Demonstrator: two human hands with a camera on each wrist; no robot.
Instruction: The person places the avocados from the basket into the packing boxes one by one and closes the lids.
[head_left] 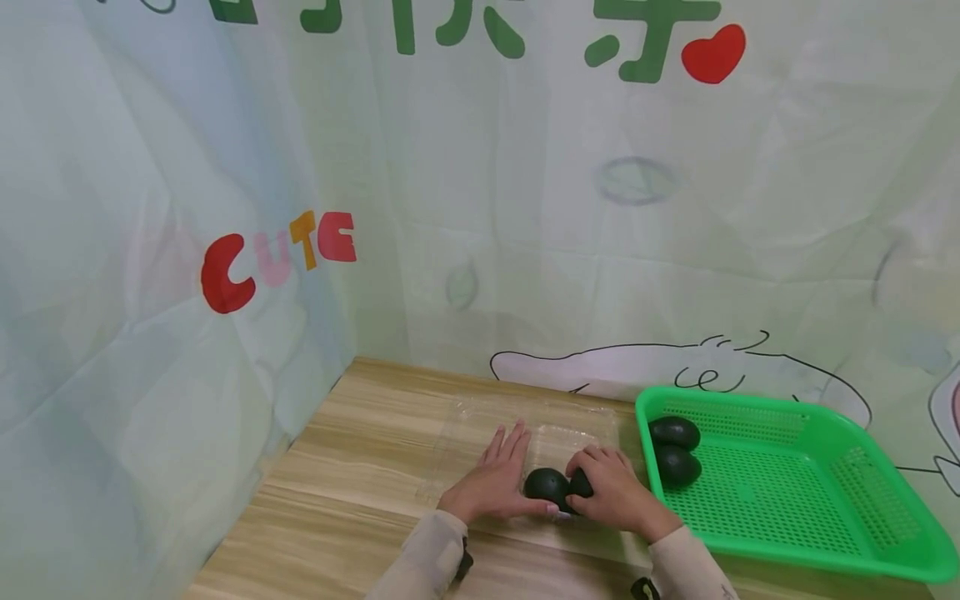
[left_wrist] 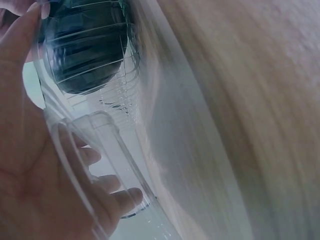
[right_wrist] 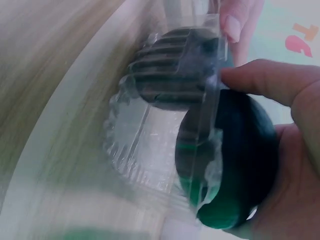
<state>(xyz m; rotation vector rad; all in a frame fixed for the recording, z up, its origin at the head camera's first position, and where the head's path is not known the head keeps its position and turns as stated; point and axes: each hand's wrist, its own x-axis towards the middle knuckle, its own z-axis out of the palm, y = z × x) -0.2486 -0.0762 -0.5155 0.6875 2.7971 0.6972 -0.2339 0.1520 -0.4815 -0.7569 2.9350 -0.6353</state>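
Observation:
A clear plastic clamshell box (head_left: 572, 437) lies on the table, its lid folded out to the left. One dark avocado (head_left: 546, 487) sits inside it; the ribbed wall shows in front of that fruit in the left wrist view. My right hand (head_left: 613, 488) grips a second dark avocado (right_wrist: 245, 155), partly below the box's rim and partly above it. My left hand (head_left: 491, 483) rests along the box's left side, fingers straight and spread, with the thumb (head_left: 536, 507) along the front rim near the first avocado.
To the right stands a green plastic basket (head_left: 885, 533) with two more dark avocados (head_left: 677, 467) at its left end. Printed cloth walls (head_left: 525, 250) close off the back and left of the wooden table (head_left: 300, 517).

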